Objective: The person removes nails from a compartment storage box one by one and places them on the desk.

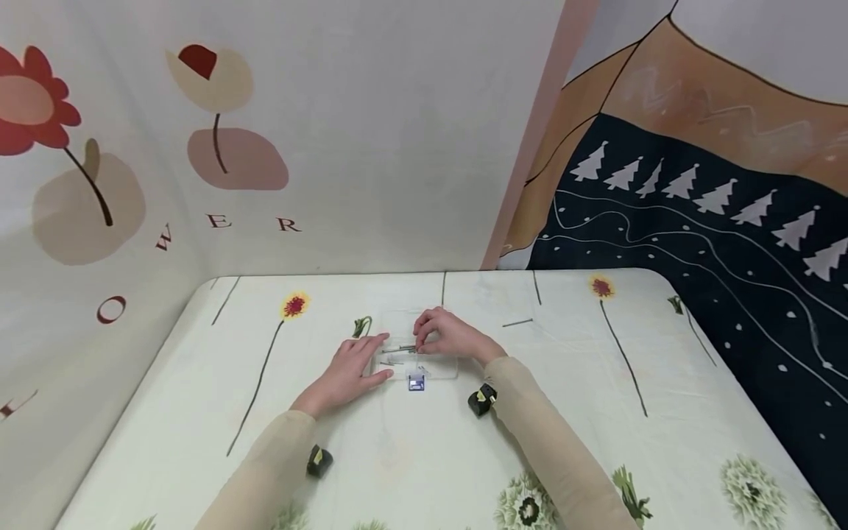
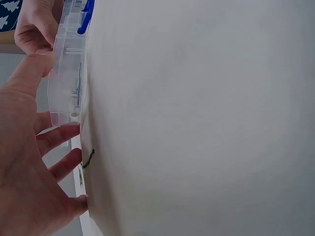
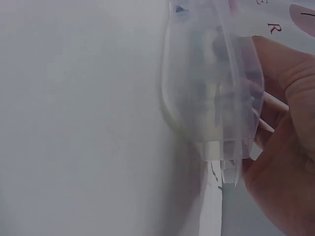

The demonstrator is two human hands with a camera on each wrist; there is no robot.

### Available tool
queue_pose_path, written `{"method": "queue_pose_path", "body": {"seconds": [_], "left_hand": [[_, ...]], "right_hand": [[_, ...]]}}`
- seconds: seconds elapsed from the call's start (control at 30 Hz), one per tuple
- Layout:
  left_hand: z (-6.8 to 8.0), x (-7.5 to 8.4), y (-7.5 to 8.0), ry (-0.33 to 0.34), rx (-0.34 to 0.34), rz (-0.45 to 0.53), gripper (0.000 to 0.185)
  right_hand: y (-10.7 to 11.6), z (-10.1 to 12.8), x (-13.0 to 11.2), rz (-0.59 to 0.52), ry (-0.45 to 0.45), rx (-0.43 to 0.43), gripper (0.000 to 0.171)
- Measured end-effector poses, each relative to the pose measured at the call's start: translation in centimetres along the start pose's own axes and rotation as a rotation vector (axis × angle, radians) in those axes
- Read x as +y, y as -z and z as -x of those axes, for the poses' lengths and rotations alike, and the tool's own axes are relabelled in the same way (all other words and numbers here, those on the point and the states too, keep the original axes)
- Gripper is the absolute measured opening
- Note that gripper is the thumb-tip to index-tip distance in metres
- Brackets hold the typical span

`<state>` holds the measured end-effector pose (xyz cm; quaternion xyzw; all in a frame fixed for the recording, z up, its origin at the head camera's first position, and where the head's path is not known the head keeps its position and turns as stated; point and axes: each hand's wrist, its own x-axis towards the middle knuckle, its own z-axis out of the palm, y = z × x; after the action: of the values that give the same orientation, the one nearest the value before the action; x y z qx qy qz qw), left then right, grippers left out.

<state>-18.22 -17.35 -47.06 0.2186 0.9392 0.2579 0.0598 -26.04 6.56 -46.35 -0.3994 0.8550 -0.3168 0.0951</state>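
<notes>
A small clear plastic box [image 1: 437, 366] with a blue clasp [image 1: 416, 382] lies on the flowered tablecloth [image 1: 199, 412] at the middle of the table. My left hand [image 1: 374, 358] lies against the box's left side, fingers straight and thumb along the front. My right hand [image 1: 424, 344] is curled over the box's far side and pinches thin metal pins [image 1: 400, 349] that point left. In the left wrist view the box [image 2: 66, 93] holds pins [image 2: 78, 86], with my fingers [image 2: 56, 140] by it. The right wrist view shows the box [image 3: 211, 98] blurred, close to my right hand [image 3: 288, 157].
The table stands in a corner, with a flower-print wall [image 1: 218, 147] behind and a dark tree-print hanging [image 1: 715, 221] to the right. A black camera is strapped to each wrist [image 1: 482, 400] [image 1: 319, 461]. Bare cloth lies on either side of the box.
</notes>
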Motion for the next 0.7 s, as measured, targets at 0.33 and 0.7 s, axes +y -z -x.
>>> {"method": "queue_pose_path", "body": {"seconds": [0.33,0.7], "left_hand": [[0.2,-0.5,0.1,0.001,0.016,-0.001,0.068],[-0.1,-0.1,-0.3,-0.006,0.011,-0.011,0.069]], "right_hand": [[0.2,0.3,-0.7,-0.07,-0.071,0.004,0.004],[0.9,1.6,-0.5,-0.13,-0.101,0.067,0.004]]}}
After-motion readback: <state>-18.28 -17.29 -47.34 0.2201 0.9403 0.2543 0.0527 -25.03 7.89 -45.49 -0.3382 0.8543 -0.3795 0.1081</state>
